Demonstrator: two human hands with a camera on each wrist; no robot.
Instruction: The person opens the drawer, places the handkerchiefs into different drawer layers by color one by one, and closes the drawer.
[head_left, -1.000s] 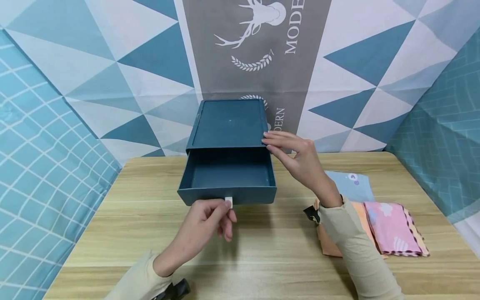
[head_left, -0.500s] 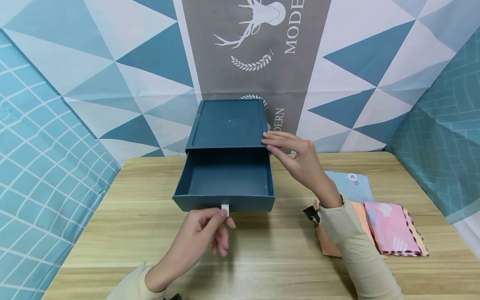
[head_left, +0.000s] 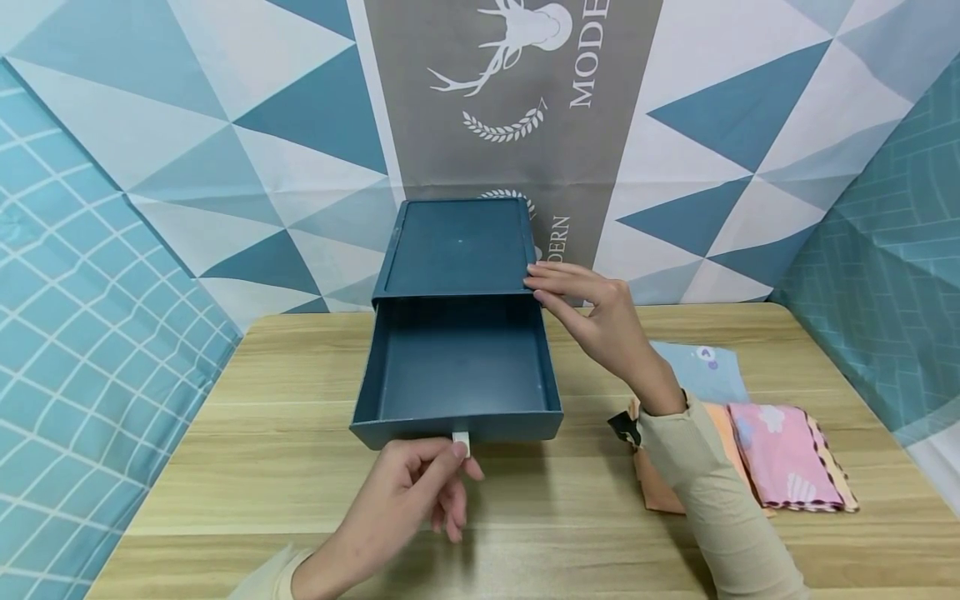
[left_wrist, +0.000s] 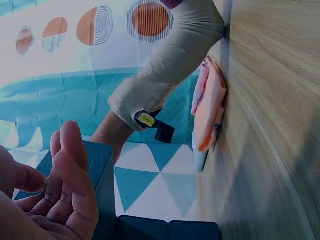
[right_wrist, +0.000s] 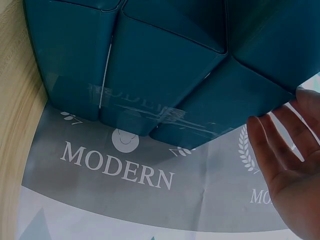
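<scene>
A dark blue drawer cabinet [head_left: 461, 246] stands on the table with its top drawer [head_left: 457, 429] pulled out; nothing lies inside it. Below the drawer's front edge, my left hand [head_left: 405, 492] pinches a small white pull tab [head_left: 461, 442] between thumb and index finger, the other fingers hanging loose. My right hand [head_left: 592, 308] touches the cabinet's top right front edge with fairly straight fingers. From the side, the right wrist view shows the cabinet's stacked tiers [right_wrist: 150, 75] and my right hand [right_wrist: 295, 165] at the upper edge.
Folded cloths lie to the right on the wooden table [head_left: 285, 467]: a pink patterned one [head_left: 783, 458], an orange one [head_left: 660, 483] partly under my right forearm, and a light blue one [head_left: 701, 371]. A patterned fabric backdrop [head_left: 315, 158] rises behind the cabinet.
My left hand has drawn the top drawer further out toward me, so more of its floor shows. The right hand has stayed at the cabinet's edge.
</scene>
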